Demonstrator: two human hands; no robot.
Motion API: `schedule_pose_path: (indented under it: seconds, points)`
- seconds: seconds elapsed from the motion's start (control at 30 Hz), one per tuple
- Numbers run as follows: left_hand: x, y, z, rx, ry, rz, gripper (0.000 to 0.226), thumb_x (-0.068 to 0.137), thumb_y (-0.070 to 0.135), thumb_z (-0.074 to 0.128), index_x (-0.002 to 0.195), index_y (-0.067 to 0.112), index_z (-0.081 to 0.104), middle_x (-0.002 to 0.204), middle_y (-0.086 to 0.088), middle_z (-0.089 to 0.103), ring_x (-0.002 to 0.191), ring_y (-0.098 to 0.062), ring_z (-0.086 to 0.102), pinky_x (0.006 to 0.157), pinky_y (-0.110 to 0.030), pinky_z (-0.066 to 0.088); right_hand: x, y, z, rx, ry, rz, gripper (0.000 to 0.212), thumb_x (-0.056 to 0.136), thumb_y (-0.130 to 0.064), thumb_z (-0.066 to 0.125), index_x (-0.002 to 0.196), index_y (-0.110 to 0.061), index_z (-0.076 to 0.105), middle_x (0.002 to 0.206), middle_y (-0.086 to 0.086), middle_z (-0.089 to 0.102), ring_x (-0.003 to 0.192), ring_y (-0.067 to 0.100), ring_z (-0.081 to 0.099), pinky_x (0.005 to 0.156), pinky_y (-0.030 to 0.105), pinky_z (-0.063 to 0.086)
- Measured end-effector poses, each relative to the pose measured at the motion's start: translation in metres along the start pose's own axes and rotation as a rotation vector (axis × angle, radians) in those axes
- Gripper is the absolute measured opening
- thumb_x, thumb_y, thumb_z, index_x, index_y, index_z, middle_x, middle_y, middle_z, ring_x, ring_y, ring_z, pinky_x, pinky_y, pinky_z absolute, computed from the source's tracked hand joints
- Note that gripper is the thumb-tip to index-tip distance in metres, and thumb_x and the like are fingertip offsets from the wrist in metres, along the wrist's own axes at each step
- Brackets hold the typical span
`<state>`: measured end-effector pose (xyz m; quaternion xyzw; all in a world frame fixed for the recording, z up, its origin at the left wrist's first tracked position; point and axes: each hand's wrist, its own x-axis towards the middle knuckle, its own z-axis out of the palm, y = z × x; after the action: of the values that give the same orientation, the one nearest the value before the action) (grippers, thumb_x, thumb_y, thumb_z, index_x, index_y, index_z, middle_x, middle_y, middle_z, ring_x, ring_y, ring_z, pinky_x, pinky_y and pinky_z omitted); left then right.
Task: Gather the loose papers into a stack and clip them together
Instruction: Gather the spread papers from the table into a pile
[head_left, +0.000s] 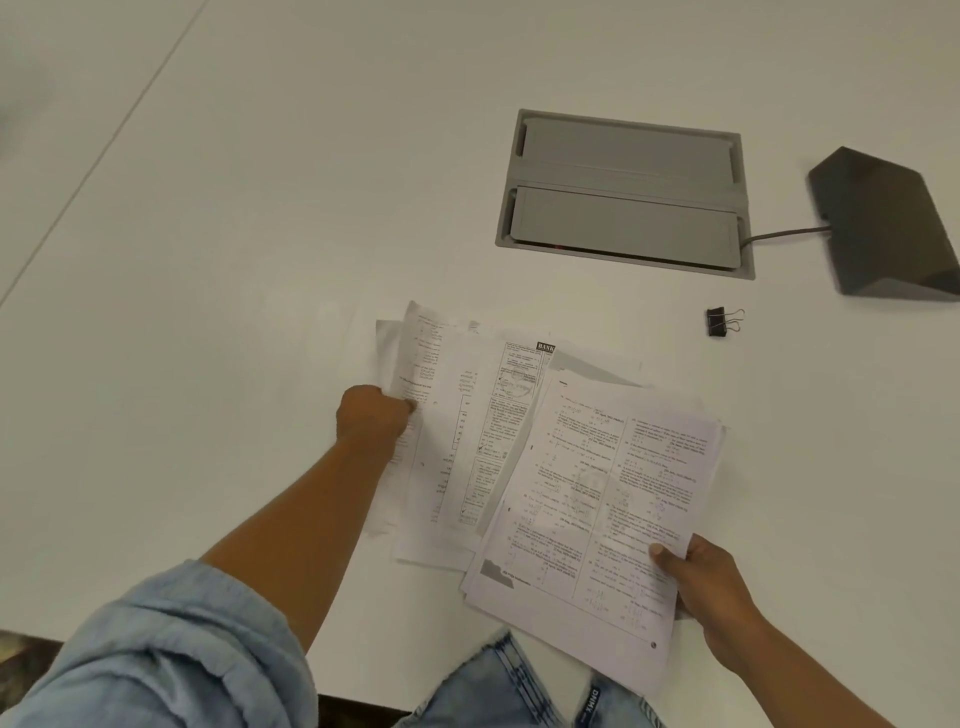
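Printed white papers lie fanned on the white table (260, 234). My right hand (698, 584) grips the lower right edge of a thick bundle of sheets (597, 509), thumb on top, tilted and overhanging the table's near edge. My left hand (371, 415) is closed on the left edge of several loose sheets (452, 431) that lie partly under the bundle. A black binder clip (719, 322) with silver handles sits alone on the table, beyond and right of the papers, touched by neither hand.
A grey recessed cable hatch (623, 192) is set into the table behind the papers. A dark wedge-shaped device (888, 223) with a cable stands at the far right. My denim-clad legs show below the table's near edge.
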<state>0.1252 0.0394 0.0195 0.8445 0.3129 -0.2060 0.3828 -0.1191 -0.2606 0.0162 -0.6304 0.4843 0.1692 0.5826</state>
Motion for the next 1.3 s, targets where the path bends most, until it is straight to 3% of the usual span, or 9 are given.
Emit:
schedule_pose_path:
  seconds: [0.13, 0.4, 0.53, 0.67, 0.77, 0.9, 1.0, 1.2, 1.3]
  points:
    - [-0.006, -0.010, -0.021, -0.047, -0.065, 0.179, 0.013, 0.089, 0.020, 0.069, 0.095, 0.009, 0.068, 0.097, -0.008, 0.071, 0.089, -0.032, 0.070, 0.078, -0.039, 0.058, 0.001, 0.001, -0.001, 0.013, -0.002, 0.000, 0.016, 0.095, -0.012, 0.062, 0.110, -0.013, 0.069, 0.099, 0.011, 0.077, 0.089, 0.033, 0.073, 0.064, 0.043, 0.061]
    - [-0.021, -0.010, -0.102, 0.259, 0.122, 0.520, 0.029, 0.101, 0.033, 0.047, 0.120, 0.018, 0.064, 0.095, -0.005, 0.072, 0.079, -0.027, 0.066, 0.073, -0.037, 0.054, -0.001, 0.000, 0.000, 0.031, -0.009, -0.008, 0.018, 0.096, -0.011, 0.061, 0.111, -0.015, 0.069, 0.101, 0.009, 0.077, 0.090, 0.031, 0.072, 0.065, 0.042, 0.060]
    - [-0.036, -0.003, -0.155, 0.233, 0.248, 0.669, 0.021, 0.100, 0.028, 0.051, 0.106, 0.018, 0.069, 0.089, -0.013, 0.073, 0.075, -0.030, 0.065, 0.071, -0.035, 0.053, -0.005, -0.001, -0.001, 0.050, -0.013, -0.022, 0.021, 0.095, -0.010, 0.061, 0.115, -0.012, 0.069, 0.103, 0.011, 0.076, 0.092, 0.033, 0.072, 0.064, 0.040, 0.059]
    - [-0.058, 0.011, -0.194, -0.124, 0.293, 0.622, 0.013, 0.095, 0.029, 0.060, 0.088, 0.025, 0.070, 0.085, -0.009, 0.073, 0.072, -0.021, 0.068, 0.069, -0.025, 0.056, -0.011, -0.009, -0.007, 0.071, -0.036, -0.072, 0.024, 0.095, -0.009, 0.061, 0.118, -0.013, 0.068, 0.106, 0.009, 0.077, 0.094, 0.029, 0.073, 0.074, 0.043, 0.060]
    - [-0.076, 0.019, -0.197, -0.356, 0.225, 0.581, 0.020, 0.091, 0.037, 0.065, 0.103, 0.022, 0.072, 0.092, -0.001, 0.077, 0.082, -0.022, 0.075, 0.079, -0.039, 0.061, -0.019, -0.023, -0.009, 0.100, -0.059, -0.136, 0.021, 0.093, -0.009, 0.063, 0.112, -0.015, 0.070, 0.105, 0.006, 0.078, 0.092, 0.024, 0.074, 0.079, 0.040, 0.059]
    - [-0.101, 0.026, -0.157, -0.463, 0.052, 0.647, 0.011, 0.096, 0.016, 0.062, 0.102, 0.015, 0.071, 0.071, 0.016, 0.076, 0.060, 0.001, 0.069, 0.063, -0.016, 0.059, -0.029, -0.042, -0.007, 0.138, -0.097, -0.205, 0.021, 0.093, -0.008, 0.063, 0.110, -0.015, 0.072, 0.105, 0.006, 0.078, 0.095, 0.026, 0.075, 0.088, 0.049, 0.058]
    - [-0.118, 0.027, -0.115, -0.478, -0.158, 0.632, 0.016, 0.097, 0.009, 0.058, 0.094, 0.016, 0.071, 0.073, 0.008, 0.078, 0.063, -0.006, 0.071, 0.061, -0.020, 0.059, -0.037, -0.056, -0.002, 0.177, -0.133, -0.226, 0.025, 0.093, -0.008, 0.062, 0.116, -0.011, 0.070, 0.108, 0.008, 0.077, 0.099, 0.029, 0.074, 0.091, 0.052, 0.056]
    - [-0.144, 0.029, -0.059, -0.467, -0.401, 0.513, 0.017, 0.096, 0.019, 0.059, 0.107, 0.012, 0.071, 0.089, -0.004, 0.080, 0.078, -0.021, 0.077, 0.064, -0.028, 0.061, -0.058, -0.074, 0.010, 0.219, -0.207, -0.275, 0.021, 0.090, -0.016, 0.068, 0.110, -0.014, 0.075, 0.105, 0.014, 0.077, 0.102, 0.041, 0.070, 0.091, 0.064, 0.049]
    - [-0.147, 0.029, -0.047, -0.435, -0.424, 0.466, 0.020, 0.096, 0.027, 0.061, 0.107, 0.015, 0.072, 0.095, -0.003, 0.079, 0.084, -0.026, 0.077, 0.072, -0.038, 0.063, -0.068, -0.082, 0.010, 0.289, -0.264, -0.282, 0.026, 0.084, -0.016, 0.071, 0.110, -0.014, 0.075, 0.106, 0.014, 0.077, 0.098, 0.037, 0.072, 0.080, 0.049, 0.060]
